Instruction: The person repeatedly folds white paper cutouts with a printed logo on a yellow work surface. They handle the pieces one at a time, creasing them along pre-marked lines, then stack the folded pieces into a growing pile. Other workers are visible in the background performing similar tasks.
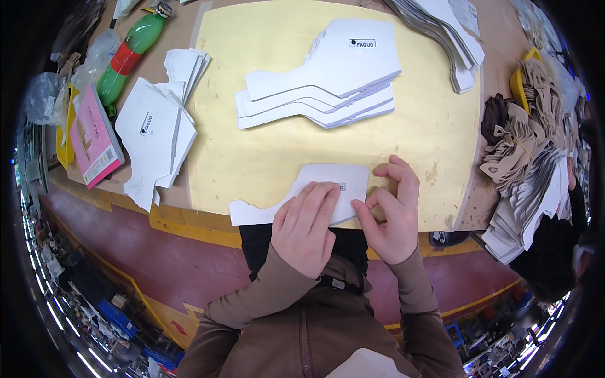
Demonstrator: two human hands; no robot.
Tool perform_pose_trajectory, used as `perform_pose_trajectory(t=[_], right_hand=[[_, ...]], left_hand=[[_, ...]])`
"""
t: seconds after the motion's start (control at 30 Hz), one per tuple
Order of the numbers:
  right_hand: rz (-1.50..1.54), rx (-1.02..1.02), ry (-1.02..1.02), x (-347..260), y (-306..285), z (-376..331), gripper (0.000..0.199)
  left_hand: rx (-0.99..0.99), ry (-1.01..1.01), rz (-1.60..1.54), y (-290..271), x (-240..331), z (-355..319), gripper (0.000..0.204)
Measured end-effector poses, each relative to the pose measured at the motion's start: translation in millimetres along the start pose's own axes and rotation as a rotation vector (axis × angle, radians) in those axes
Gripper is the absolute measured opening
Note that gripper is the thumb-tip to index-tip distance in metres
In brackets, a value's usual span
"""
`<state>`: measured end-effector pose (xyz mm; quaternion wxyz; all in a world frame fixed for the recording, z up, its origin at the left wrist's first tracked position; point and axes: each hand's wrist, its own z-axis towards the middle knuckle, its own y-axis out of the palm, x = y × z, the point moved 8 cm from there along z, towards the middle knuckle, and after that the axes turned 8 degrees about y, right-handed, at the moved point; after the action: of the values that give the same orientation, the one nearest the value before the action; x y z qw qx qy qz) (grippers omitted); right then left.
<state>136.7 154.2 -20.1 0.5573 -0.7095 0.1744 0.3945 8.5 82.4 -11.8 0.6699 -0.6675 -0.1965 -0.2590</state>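
A white cut-out piece [315, 186] with a small label lies at the near edge of a yellow board [265, 145]. My left hand [307, 227] presses flat on it, fingers together, beside the label. My right hand [391, 211] rests at the piece's right edge, with thumb and forefinger pinched at its corner; I cannot make out anything between them. A stack of similar white pieces [328, 82] lies farther back on the board.
Another pile of white pieces [154, 135] sits left of the board, beside a pink booklet [94, 135] and a green bottle [129, 53]. Grey-white stacks [447, 31] lie at the back right; beige and brown cut pieces [523, 138] are heaped on the right.
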Motion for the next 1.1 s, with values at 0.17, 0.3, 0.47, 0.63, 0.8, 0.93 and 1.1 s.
perform_pose_trajectory(t=[0.17,0.3,0.47,0.63,0.8,0.93,1.1], right_hand=[[-0.003,0.014,0.023,0.8,-1.3,0.0,0.020],[-0.073,0.034,-0.015,-0.9,-0.7,-3.0,0.029],[-0.369,-0.079,-0.186,-7.4,13.7,-8.4,0.046],[-0.327,-0.071,-0.189,-6.5,14.4,-8.1,0.045],[-0.256,-0.088,-0.184,-4.8,13.6,-5.6,0.039],[-0.157,-0.030,-0.146,-1.1,4.6,-4.0,0.038],[0.122,0.119,-0.030,9.8,-9.7,-5.1,0.036]], left_hand=[[-0.039,0.018,-0.003,1.3,-4.2,-2.1,0.066],[-0.087,0.012,0.045,4.7,-2.3,-5.9,0.068],[-0.134,0.010,0.078,8.0,-1.7,-10.8,0.070],[-0.122,0.030,0.133,16.6,-1.8,-20.5,0.063],[0.015,0.213,-0.053,17.2,-3.9,-28.2,0.042],[0.038,0.245,-0.412,1.5,-11.8,-28.0,0.027],[-0.011,0.116,-0.068,0.4,-23.2,-11.5,0.059]])
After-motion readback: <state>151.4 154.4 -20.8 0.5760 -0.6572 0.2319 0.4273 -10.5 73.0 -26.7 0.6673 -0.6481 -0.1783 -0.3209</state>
